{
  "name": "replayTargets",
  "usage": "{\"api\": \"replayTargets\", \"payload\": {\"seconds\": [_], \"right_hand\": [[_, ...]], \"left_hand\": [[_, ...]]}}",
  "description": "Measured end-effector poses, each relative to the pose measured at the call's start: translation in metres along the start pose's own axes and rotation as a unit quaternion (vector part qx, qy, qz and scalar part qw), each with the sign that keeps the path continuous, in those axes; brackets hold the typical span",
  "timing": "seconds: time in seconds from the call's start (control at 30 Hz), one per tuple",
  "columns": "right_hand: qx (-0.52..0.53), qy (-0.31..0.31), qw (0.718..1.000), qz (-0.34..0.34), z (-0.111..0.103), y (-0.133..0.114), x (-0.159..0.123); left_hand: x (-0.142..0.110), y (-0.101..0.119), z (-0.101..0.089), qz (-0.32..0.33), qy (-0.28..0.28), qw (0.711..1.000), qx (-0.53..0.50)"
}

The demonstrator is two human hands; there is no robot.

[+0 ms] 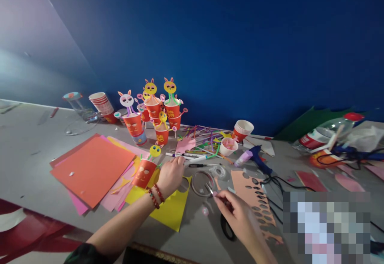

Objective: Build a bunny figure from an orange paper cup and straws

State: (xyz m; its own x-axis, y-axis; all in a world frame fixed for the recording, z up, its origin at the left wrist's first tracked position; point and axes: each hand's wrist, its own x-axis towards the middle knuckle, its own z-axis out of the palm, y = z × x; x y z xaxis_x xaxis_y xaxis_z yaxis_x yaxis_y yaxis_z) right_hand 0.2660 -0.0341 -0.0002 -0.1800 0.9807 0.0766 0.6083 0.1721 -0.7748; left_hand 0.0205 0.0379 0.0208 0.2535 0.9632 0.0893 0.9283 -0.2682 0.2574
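My left hand (171, 175), with red bead bracelets at the wrist, reaches over a yellow sheet (172, 214). Its fingers are curled together at the end of a white marker (193, 161); the fingertips are partly hidden. My right hand (237, 212) is closed around black-handled scissors (227, 229), whose metal tips point forward and left, beside a round clear ring (193, 184). Left of my left hand stands a red paper cup (145, 173) with a yellow paper face (155, 150) above it. A black pen (204, 165) lies just beyond the ring.
More decorated cups (133, 125) stand at the back, near a pile of colored sticks (207, 138). Paper sheets (96, 168) lie left. To the right are a punched peach sheet (250, 198), a blue glue gun (260, 159) with black cable, and a plastic bottle (330, 130).
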Motion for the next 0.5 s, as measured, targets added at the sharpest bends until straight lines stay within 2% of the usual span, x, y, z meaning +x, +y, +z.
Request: {"api": "replayTargets", "payload": {"seconds": [0.13, 0.27, 0.4, 0.5], "right_hand": [[0.159, 0.001, 0.987, 0.036, 0.006, -0.01, 0.003], [0.242, 0.054, 0.966, 0.068, 0.015, -0.019, -0.001], [0.258, 0.108, 0.953, 0.112, 0.021, -0.022, -0.013], [0.259, 0.091, 0.955, 0.111, 0.019, -0.023, -0.02]], "left_hand": [[-0.022, 0.026, -0.001, 0.092, -0.021, 0.993, -0.067], [-0.045, 0.05, 0.002, 0.208, -0.044, 0.966, -0.151], [-0.054, 0.057, 0.004, 0.203, -0.042, 0.958, -0.197], [-0.058, 0.058, 0.01, 0.21, -0.061, 0.957, -0.188]]}}
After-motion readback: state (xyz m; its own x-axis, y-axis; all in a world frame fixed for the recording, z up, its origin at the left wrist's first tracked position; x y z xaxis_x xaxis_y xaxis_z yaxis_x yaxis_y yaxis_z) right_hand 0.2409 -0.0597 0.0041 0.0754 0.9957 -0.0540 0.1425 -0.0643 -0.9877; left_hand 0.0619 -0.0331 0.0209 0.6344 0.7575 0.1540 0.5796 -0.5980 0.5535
